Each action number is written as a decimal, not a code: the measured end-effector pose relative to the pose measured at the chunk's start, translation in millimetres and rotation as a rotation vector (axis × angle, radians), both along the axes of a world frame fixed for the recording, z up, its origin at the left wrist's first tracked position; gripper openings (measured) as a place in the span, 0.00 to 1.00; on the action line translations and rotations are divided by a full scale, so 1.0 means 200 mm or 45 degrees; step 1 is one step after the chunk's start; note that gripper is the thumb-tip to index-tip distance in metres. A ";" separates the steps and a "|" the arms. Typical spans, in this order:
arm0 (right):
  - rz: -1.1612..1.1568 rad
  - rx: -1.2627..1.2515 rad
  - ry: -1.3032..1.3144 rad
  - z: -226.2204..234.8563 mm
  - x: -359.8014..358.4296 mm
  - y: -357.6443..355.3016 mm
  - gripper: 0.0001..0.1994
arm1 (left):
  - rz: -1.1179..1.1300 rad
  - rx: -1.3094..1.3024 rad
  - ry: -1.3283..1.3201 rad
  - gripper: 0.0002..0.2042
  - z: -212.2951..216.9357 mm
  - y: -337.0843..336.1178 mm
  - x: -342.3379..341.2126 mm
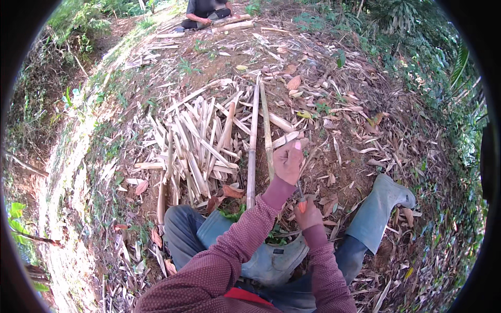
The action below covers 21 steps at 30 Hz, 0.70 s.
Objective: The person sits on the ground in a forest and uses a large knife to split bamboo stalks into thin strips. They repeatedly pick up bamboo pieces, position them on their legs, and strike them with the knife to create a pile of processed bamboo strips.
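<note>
My left hand (pixel 288 163), raised in front of me, is closed with the thumb on top. The tan end of a bamboo piece (pixel 304 142) shows just past the thumb; the rest is hidden by my fingers. Below and to the right, my right hand (pixel 309 215) grips a knife by its orange handle (pixel 302 206). The narrow blade (pixel 300 191) points up toward my left wrist. Two long bamboo poles (pixel 252 141) lie side by side, running away from my legs, just left of my left hand. Left of them is a heap of split bamboo pieces (pixel 195 143).
My legs are spread on the slope, in muddy grey-green rubber boots (pixel 373 208). Dry leaves (pixel 294 82) and bamboo scraps litter the ground. Uphill, another person (pixel 206 15) sits beside cut bamboo lengths (pixel 233 26). Green plants (pixel 407 41) grow along the right, and the ground drops away at left.
</note>
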State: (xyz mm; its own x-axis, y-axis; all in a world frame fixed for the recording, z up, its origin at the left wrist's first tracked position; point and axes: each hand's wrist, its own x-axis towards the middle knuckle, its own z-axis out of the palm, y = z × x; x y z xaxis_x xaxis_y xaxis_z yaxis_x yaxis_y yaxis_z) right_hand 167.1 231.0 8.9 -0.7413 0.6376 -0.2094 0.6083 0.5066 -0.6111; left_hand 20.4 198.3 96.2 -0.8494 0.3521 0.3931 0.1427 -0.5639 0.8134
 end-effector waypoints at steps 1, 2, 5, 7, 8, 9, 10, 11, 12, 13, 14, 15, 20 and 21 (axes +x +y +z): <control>0.024 0.000 -0.009 0.00 0.00 0.00 0.23 | -0.020 0.007 -0.039 0.16 -0.01 -0.02 0.00; 0.054 0.012 -0.028 0.00 0.03 0.00 0.23 | -0.043 0.016 -0.072 0.16 0.01 -0.04 0.00; 0.189 0.030 -0.088 0.04 0.01 0.09 0.22 | -0.093 0.027 0.021 0.18 0.00 -0.10 -0.01; 0.281 0.026 -0.103 0.09 0.02 0.11 0.21 | 0.005 -0.034 0.063 0.19 0.02 -0.12 -0.01; 0.301 0.099 -0.138 0.10 0.02 0.11 0.21 | 0.054 -0.039 0.177 0.18 0.04 -0.13 -0.02; 0.320 0.173 -0.174 0.10 0.02 0.10 0.20 | 0.105 -0.044 0.290 0.17 0.06 -0.13 -0.03; 0.338 0.247 -0.211 0.10 0.02 0.10 0.20 | 0.119 0.130 0.291 0.14 0.07 -0.10 -0.01; 0.321 0.216 -0.220 0.12 0.01 0.09 0.19 | -0.023 0.055 0.184 0.14 0.10 -0.12 0.01; 0.303 0.184 -0.228 0.15 0.01 0.08 0.19 | -0.166 -0.020 0.075 0.14 0.13 -0.16 0.02; 0.285 0.153 -0.238 0.17 0.01 0.07 0.19 | -0.309 -0.096 -0.036 0.14 0.14 -0.20 0.01; 0.290 0.119 -0.195 0.16 0.02 0.08 0.19 | -0.477 -0.210 0.056 0.08 0.09 -0.24 -0.05; 0.296 0.082 -0.157 0.13 0.02 0.09 0.20 | -0.445 -0.212 0.133 0.08 0.07 -0.24 -0.06; 0.454 0.209 -0.143 0.15 0.05 0.11 0.21 | -0.061 -0.150 0.045 0.13 0.02 -0.21 0.02; 0.473 0.231 -0.138 0.10 0.06 0.12 0.22 | 0.022 -0.181 0.049 0.14 -0.01 -0.20 0.01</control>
State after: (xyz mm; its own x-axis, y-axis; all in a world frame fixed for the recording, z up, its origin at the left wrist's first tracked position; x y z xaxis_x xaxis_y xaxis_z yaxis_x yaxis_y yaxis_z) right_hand 178.2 255.9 28.9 -0.9076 0.3649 -0.2076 0.4198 0.7967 -0.4348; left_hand 23.2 157.8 93.7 -0.8410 0.3922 0.3727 0.1838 -0.4407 0.8786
